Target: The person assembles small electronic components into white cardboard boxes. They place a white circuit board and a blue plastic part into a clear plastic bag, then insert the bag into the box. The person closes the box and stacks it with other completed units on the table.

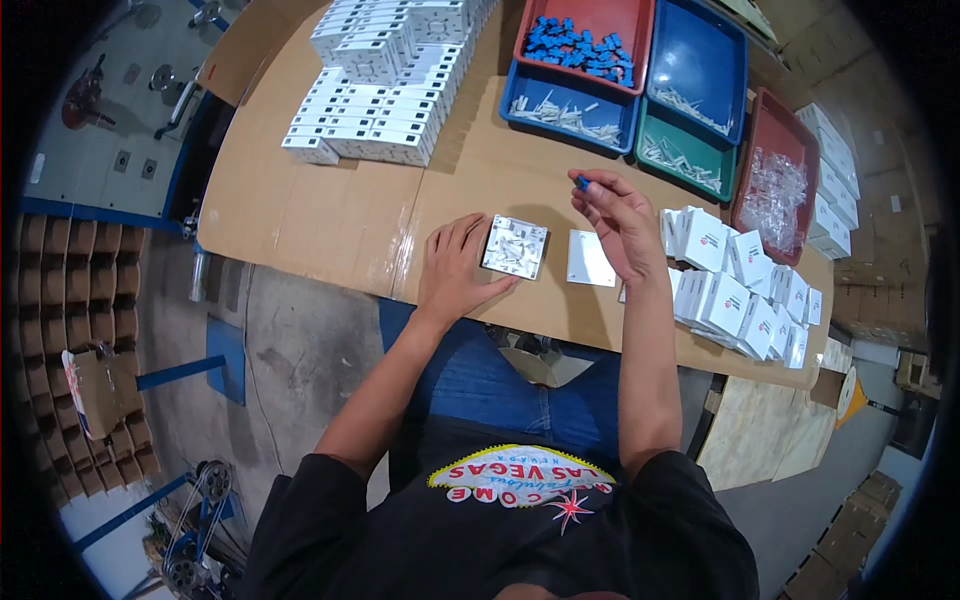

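The right hand (620, 215) pinches a small blue part (581, 182) in its fingers above the surface (330, 215). The left hand (455, 265), fingers spread, steadies a white square plate (515, 246) near the surface's near edge, beside a white cover (590, 258).

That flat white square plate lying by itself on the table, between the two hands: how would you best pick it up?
The white square plate lies flat on the cardboard-covered table, so there is no face to pinch. I would probably come from above and take two opposite edges between thumb and fingers. The side towards the person looks free; the left hand and the right hand flank it.
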Demonstrator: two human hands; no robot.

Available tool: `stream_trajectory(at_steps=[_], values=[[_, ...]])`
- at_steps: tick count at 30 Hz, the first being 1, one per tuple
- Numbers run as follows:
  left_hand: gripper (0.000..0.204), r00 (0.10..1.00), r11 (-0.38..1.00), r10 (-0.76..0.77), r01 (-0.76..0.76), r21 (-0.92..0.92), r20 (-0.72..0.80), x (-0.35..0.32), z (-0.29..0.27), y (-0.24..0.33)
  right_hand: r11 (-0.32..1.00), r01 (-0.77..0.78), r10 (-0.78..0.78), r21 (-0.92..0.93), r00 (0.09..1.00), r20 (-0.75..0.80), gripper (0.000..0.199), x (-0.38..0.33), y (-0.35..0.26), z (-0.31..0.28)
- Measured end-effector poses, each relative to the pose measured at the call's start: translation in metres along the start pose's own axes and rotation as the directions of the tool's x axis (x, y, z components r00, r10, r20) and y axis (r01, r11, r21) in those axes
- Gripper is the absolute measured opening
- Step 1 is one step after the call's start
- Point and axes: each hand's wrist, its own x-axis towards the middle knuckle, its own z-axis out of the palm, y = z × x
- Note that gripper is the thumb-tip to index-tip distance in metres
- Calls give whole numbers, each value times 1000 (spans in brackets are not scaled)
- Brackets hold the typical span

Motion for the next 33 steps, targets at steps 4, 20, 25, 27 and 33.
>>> stream_trajectory(at_steps=[4, 20, 25, 27, 33], values=[[90, 1000, 1000, -3, 3, -9, -5, 0, -1, 0, 984, 8, -3, -178, 1000, 29, 29, -3, 14, 6], [89, 1000, 1000, -12, 13, -22, 16, 1, -4, -1, 884, 59, -42, -464, 998, 47, 40, -6, 35, 25], [88, 1000, 1000, -8, 8, -20, 10, -1, -2, -3, 573, 148, -142, -806, 987, 80, 43, 1, 57, 21], [88, 1000, 1000, -7, 8, -27, 14, 0, -3, -3, 516, 174, -172, -839, 980, 97, 43, 2, 70, 22], [89, 1000, 1000, -8, 8, -19, 2, -2, 0, -5, 282, 290, -255, -915, 942, 220, 34, 8, 97, 27]])
